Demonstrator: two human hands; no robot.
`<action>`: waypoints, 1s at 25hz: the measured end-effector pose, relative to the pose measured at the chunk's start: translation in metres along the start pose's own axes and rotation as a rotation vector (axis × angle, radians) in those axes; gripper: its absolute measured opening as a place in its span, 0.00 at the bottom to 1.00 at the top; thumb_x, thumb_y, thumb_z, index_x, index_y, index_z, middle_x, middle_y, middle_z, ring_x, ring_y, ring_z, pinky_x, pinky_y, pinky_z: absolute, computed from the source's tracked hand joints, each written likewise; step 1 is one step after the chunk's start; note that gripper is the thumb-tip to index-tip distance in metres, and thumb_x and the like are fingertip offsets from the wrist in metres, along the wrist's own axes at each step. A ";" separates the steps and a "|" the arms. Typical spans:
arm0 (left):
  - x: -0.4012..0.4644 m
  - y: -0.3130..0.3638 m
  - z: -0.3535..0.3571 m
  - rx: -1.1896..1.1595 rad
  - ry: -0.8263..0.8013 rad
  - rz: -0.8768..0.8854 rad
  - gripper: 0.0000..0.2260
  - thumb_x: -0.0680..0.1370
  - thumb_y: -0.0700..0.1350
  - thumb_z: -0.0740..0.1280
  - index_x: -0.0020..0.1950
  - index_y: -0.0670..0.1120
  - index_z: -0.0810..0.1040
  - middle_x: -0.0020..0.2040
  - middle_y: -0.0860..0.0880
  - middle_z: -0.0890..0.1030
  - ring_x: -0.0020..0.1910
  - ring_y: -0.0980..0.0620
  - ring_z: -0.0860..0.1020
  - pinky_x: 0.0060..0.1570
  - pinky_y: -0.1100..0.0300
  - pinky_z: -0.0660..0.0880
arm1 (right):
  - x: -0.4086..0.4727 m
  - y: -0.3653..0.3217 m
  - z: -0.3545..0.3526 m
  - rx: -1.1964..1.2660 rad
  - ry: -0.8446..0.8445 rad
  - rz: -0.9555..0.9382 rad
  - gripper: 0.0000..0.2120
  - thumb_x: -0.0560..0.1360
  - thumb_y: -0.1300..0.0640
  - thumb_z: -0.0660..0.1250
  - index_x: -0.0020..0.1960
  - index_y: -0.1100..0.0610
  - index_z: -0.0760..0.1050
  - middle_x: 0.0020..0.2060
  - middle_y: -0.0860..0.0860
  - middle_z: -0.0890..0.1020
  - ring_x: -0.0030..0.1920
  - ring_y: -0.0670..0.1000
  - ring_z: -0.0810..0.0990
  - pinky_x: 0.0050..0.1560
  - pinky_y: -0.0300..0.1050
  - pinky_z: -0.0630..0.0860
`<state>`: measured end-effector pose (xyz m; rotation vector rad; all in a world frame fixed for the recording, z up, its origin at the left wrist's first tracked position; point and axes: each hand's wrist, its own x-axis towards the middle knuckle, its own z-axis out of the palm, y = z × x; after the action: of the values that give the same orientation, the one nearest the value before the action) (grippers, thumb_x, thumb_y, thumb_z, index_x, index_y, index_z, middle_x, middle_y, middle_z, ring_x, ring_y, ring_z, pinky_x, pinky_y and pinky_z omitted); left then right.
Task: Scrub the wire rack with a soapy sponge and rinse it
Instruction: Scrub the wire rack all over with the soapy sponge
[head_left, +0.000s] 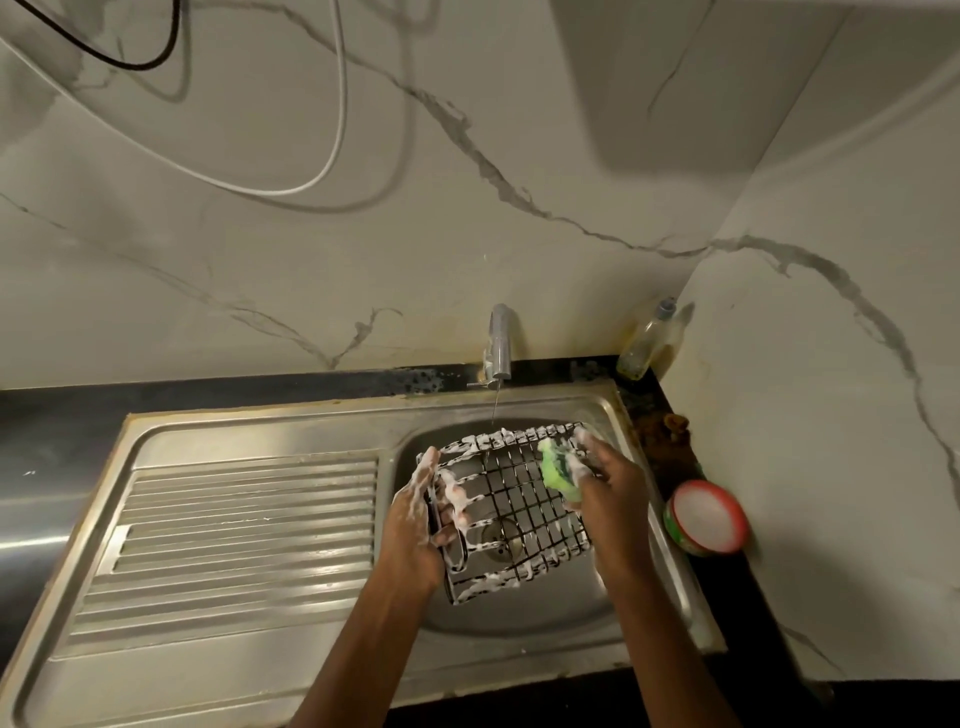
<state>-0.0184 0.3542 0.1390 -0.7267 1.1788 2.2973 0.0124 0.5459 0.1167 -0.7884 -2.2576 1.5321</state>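
Two hands hold our work over the sink basin.
We see the foamy wire rack above the basin, left hand gripping its left edge, right hand pressing the green sponge onto its far right corner, below the tap.

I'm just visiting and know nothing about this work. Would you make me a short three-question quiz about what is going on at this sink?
1. True or false: the wire rack lies flat on the draining board.
2. Which hand holds the green sponge? A) the left hand B) the right hand C) neither
3. Fill in: the thin stream from the tap falls toward the rack's ____ edge.

Key
1. False: it is held over the sink basin, gripped at its left side.
2. B
3. Far: the edge nearest the wall, already coated in foam.
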 end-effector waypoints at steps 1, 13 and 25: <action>0.001 0.000 -0.002 0.018 0.012 -0.009 0.15 0.84 0.50 0.65 0.40 0.45 0.76 0.25 0.50 0.75 0.18 0.55 0.70 0.17 0.69 0.65 | 0.000 0.000 0.002 -0.024 0.006 -0.053 0.22 0.77 0.66 0.67 0.67 0.47 0.76 0.54 0.45 0.82 0.46 0.47 0.85 0.40 0.49 0.85; 0.007 0.004 -0.007 0.081 0.004 -0.024 0.15 0.71 0.55 0.74 0.53 0.50 0.82 0.29 0.51 0.73 0.22 0.56 0.67 0.18 0.65 0.65 | 0.008 -0.002 -0.014 0.198 -0.305 0.043 0.17 0.78 0.69 0.66 0.64 0.57 0.79 0.55 0.53 0.85 0.51 0.53 0.86 0.51 0.50 0.84; 0.010 0.001 -0.005 0.194 0.097 -0.068 0.16 0.72 0.56 0.74 0.48 0.43 0.81 0.25 0.50 0.76 0.18 0.57 0.70 0.18 0.65 0.69 | 0.013 -0.016 -0.018 -0.383 0.316 -0.249 0.12 0.69 0.67 0.75 0.52 0.60 0.82 0.42 0.53 0.86 0.40 0.48 0.82 0.31 0.33 0.68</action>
<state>-0.0252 0.3510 0.1309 -0.7993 1.3768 2.0773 0.0071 0.5626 0.1379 -0.7480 -2.3238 0.8120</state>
